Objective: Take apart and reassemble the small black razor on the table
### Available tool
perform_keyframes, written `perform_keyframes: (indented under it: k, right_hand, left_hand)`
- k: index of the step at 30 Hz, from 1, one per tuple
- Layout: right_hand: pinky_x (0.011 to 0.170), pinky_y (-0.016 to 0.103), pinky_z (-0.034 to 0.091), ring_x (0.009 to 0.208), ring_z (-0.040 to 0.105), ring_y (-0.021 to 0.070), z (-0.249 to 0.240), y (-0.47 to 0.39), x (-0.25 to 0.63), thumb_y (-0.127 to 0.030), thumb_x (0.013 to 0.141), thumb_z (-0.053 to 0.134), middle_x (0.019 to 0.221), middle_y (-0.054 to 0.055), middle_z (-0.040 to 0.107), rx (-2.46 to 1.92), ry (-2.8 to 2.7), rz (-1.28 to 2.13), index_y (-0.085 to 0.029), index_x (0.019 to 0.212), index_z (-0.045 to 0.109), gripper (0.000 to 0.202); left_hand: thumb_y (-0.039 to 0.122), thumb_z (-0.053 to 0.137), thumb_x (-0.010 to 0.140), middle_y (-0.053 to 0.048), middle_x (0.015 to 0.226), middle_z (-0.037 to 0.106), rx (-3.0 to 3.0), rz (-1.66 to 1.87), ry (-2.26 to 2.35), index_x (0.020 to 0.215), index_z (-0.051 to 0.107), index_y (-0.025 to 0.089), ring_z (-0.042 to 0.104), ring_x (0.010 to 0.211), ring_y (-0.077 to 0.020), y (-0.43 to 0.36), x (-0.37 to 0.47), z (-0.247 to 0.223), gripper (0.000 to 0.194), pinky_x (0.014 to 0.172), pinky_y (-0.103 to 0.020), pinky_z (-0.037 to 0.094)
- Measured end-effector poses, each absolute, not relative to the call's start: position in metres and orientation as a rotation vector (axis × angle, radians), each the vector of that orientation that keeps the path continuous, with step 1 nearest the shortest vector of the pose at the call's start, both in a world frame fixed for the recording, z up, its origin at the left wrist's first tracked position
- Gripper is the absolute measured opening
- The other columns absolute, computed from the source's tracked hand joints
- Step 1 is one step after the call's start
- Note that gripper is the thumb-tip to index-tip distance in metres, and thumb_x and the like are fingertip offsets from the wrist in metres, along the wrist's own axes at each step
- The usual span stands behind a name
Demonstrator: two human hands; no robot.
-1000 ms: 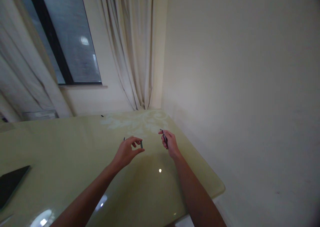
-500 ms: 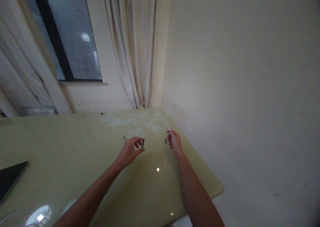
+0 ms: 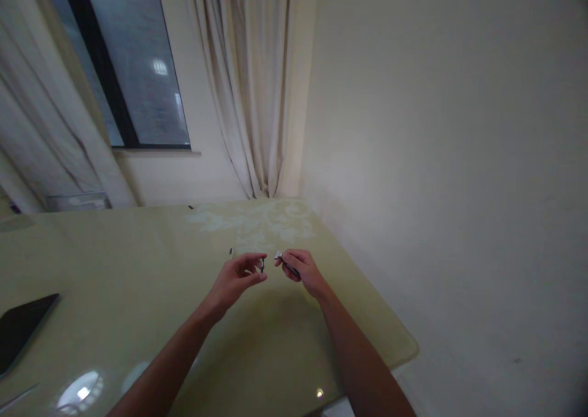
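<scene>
My left hand (image 3: 235,280) pinches a small dark rectangular piece (image 3: 262,264) upright between thumb and fingertips, above the table. Facing it, my right hand (image 3: 307,272) is closed around a slim dark-handled tool (image 3: 291,270); its pale head points left towards the piece, with a small gap between them. The tool's exact kind is too small to make out. Just beyond my left hand lies a small dark-tipped item (image 3: 231,251), partly hidden by that hand.
The glossy yellow-green table (image 3: 367,325) meets the wall along its right side. A flat dark panel (image 3: 25,328) lies at the left, and a tiny dark object (image 3: 190,207) by the far edge. Behind hang curtains (image 3: 257,86) beside a window (image 3: 138,62).
My right hand has moved left with the tool, whose head has swung round to face the left hand's piece. The small dark piece beside my right hand no longer shows.
</scene>
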State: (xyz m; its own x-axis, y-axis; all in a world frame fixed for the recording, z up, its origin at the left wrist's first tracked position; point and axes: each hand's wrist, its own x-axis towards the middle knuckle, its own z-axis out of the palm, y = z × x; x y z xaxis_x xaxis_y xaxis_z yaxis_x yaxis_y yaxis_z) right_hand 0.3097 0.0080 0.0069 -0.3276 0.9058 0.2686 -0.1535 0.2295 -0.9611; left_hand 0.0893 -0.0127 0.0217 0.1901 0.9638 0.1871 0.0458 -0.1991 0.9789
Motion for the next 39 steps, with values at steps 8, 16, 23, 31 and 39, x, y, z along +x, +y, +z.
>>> perform_keyframes:
  k: [8,16,23,31,39]
  right_hand:
    - [0.048,0.023,0.021,0.049,0.032,0.0073,0.013,-0.008,0.296,-0.052,0.092,0.065,0.055,-0.005,0.044,-0.575,-1.580,1.413,-0.012,0.082,0.073,0.042]
    - [0.047,0.023,0.022,0.048,0.033,0.0071,0.013,-0.019,0.285,-0.053,0.096,0.063,0.056,-0.003,0.048,-0.513,-1.590,1.533,-0.012,0.086,0.074,0.044]
    - [0.047,0.022,0.023,0.048,0.034,0.0069,0.019,-0.026,0.285,-0.053,0.097,0.062,0.057,-0.003,0.047,-0.504,-1.664,1.476,-0.010,0.085,0.075,0.046]
    - [0.046,0.022,0.023,0.048,0.034,0.0067,0.021,-0.028,0.283,-0.051,0.098,0.062,0.057,-0.003,0.048,-0.524,-1.707,1.441,-0.010,0.080,0.075,0.046]
    - [0.047,0.023,0.023,0.049,0.033,0.0067,0.022,-0.028,0.285,-0.049,0.098,0.062,0.057,-0.003,0.048,-0.517,-1.727,1.418,-0.011,0.077,0.074,0.045]
  left_hand:
    - [0.030,0.091,0.062,-0.002,0.085,0.070,1.350,1.220,0.915,0.108,0.080,0.021,0.061,0.080,-0.0171,-0.018,0.091,0.022,0.048,0.077,-0.031,0.050]
    - [0.026,0.095,0.056,-0.002,0.081,0.073,1.174,1.210,0.753,0.103,0.081,0.024,0.064,0.079,-0.0180,-0.029,0.086,0.015,0.050,0.080,-0.033,0.051]
    - [0.023,0.095,0.057,-0.003,0.084,0.075,1.116,1.252,0.727,0.103,0.082,0.024,0.065,0.079,-0.0171,-0.036,0.082,0.011,0.048,0.077,-0.030,0.051]
    - [0.018,0.096,0.056,-0.003,0.086,0.077,1.093,1.190,0.711,0.104,0.082,0.024,0.067,0.081,-0.0159,-0.039,0.081,0.010,0.050,0.079,-0.028,0.052]
    - [0.021,0.097,0.054,-0.002,0.081,0.076,1.071,1.193,0.689,0.102,0.082,0.024,0.067,0.077,-0.0148,-0.039,0.082,0.011,0.050,0.077,-0.027,0.053]
